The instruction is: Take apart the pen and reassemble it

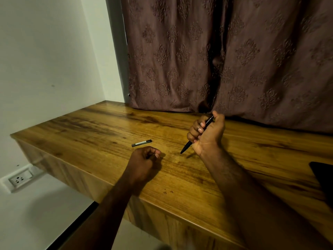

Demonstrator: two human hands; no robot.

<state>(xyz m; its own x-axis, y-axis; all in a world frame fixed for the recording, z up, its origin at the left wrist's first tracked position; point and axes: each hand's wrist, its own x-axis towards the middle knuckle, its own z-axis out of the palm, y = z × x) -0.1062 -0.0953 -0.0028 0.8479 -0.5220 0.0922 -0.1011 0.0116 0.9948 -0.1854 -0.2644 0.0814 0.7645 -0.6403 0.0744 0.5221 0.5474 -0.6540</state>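
Observation:
A black pen (186, 147) slants through my right hand (209, 134), tip pointing down-left just above the wooden desk (100, 127), upper end sticking out past the thumb. My right hand is closed around its barrel. A short dark piece with a light band (141, 143) lies flat on the desk, left of the pen and just beyond my left hand. My left hand (146, 158) rests on the desk as a loose fist; whether something small sits inside it is hidden.
A brown patterned curtain (225, 56) hangs along the desk's back edge. A dark flat object (322, 175) pokes in at the right edge. The desk's left end meets a white wall, with a socket (19, 179) below.

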